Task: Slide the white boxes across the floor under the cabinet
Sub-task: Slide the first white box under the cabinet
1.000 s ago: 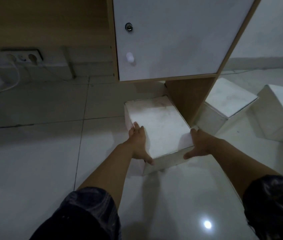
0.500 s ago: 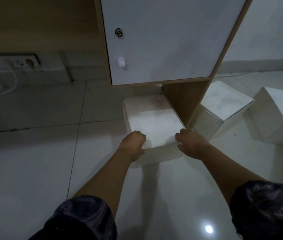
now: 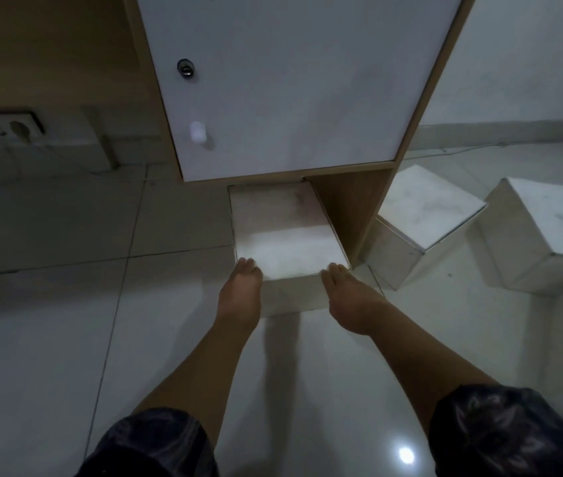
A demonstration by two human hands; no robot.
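Pushed box: the white box (image 3: 283,228) sat flat on the floor (image 3: 49,339), its far end tucked under the bottom edge of the cabinet (image 3: 290,80) and its near end out in the open.
Right flank: the box ran close along the wooden side panel (image 3: 352,208); I couldn't tell whether they touched.
Left hand: the left hand (image 3: 240,294) lay flat against the near face by the left corner, fingers straight, tips reaching the top edge. It pressed and gripped nothing.
Right hand: the right hand (image 3: 350,301) did the same at the right corner, fingers extended and pressing, nothing clasped.
Waiting boxes: a second white box (image 3: 421,215) stood just beyond the panel on the right, turned at an angle, with a third white box (image 3: 545,228) near it.
Cabinet front: a white door with a lock (image 3: 186,67) above a small knob (image 3: 198,132).
Far left: a wall socket (image 3: 4,127) sat low on the wall.
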